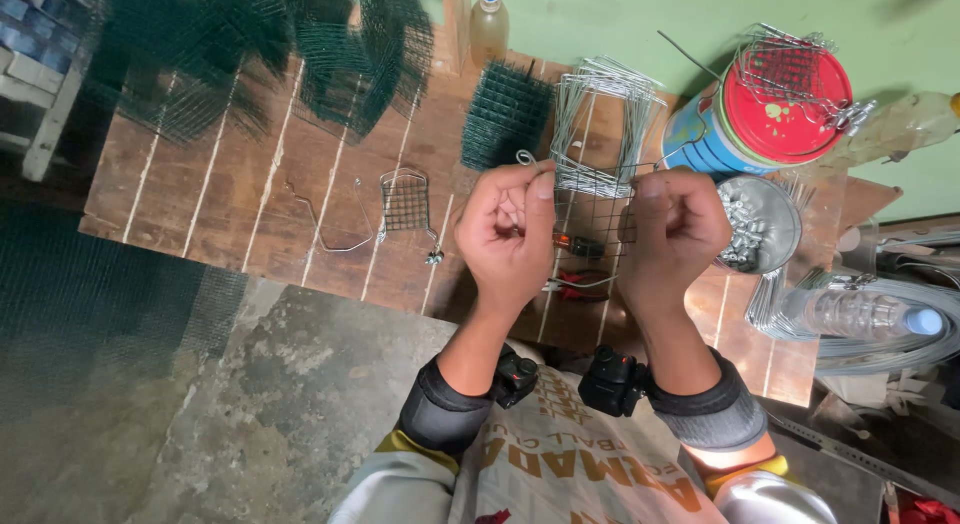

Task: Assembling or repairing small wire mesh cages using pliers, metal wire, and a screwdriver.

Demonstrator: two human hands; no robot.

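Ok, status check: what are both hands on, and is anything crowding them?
Left hand and right hand both shut on small wire mesh panel, held above wooden table. Pliers lie just below. Bowl of metal clips close beside right hand.

One camera sits on the person's head and looks almost straight down, close over both raised hands. Its view takes in the wooden table (250, 214) ahead, the concrete floor (300, 384) below, and a green wall (600, 24) beyond.

Grey elbow sleeves, blk wrist cams, yellow-trimmed cuffs both arms.
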